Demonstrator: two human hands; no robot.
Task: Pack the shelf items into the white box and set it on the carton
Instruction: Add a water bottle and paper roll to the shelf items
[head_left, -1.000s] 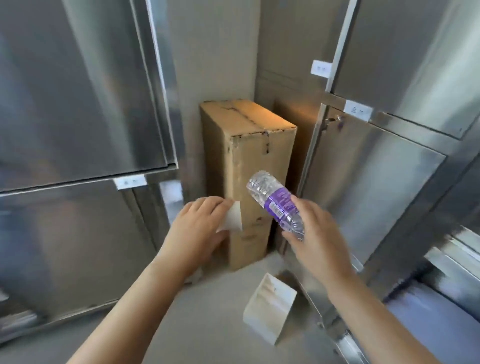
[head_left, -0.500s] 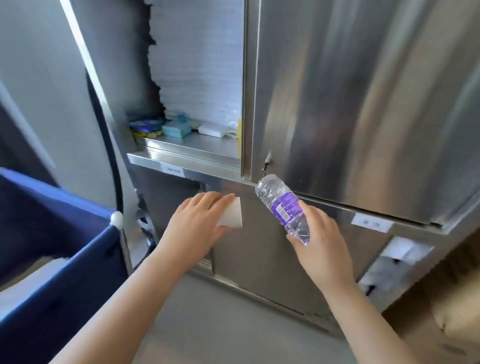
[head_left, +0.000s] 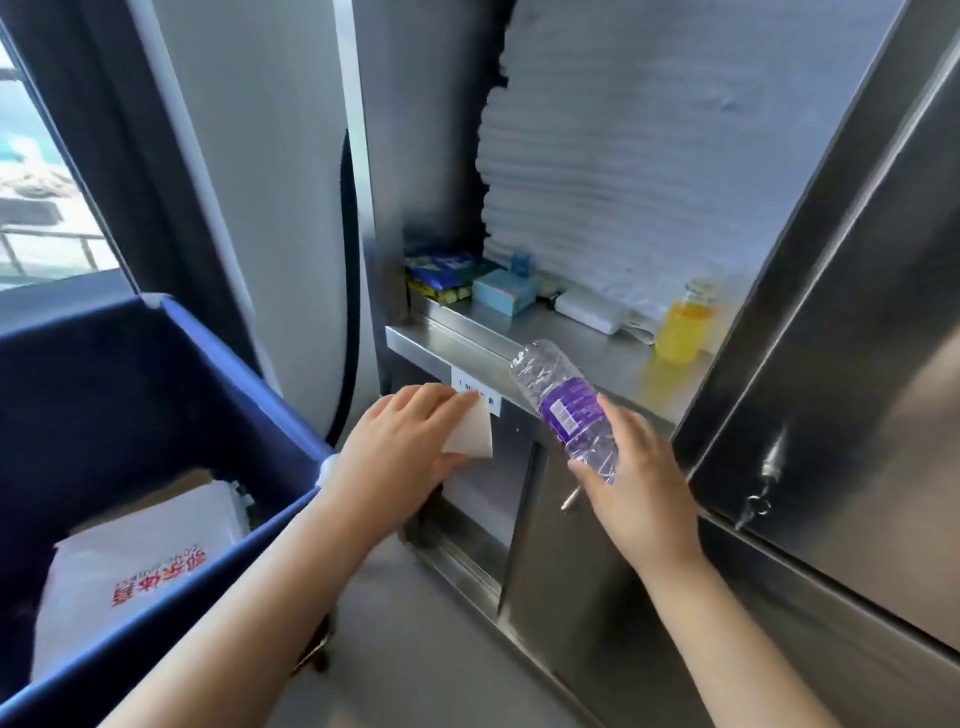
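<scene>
My right hand (head_left: 631, 483) grips a clear water bottle (head_left: 566, 405) with a purple label, its base tilted up towards the steel shelf (head_left: 467, 338). My left hand (head_left: 400, 457) holds a small white folded piece (head_left: 470, 436) just below the shelf's front edge. On the shelf lie a blue packet (head_left: 447, 265), a light blue box (head_left: 504, 291), a small blue bottle (head_left: 521, 260), a flat white item (head_left: 589, 310) and a bottle of yellow liquid (head_left: 684, 322). Neither the white box nor the carton is in view.
A blue fabric bin (head_left: 171, 405) stands at the left with a white bag (head_left: 140, 566) inside. A tall stack of white sheets (head_left: 649, 156) fills the back of the shelf. Steel cabinet doors (head_left: 857, 364) with a latch close off the right.
The view has swung from the floor corner with the carton and white box to the open shelf, which is now closer. Both hands keep the same hold on the bottle and the white piece.
</scene>
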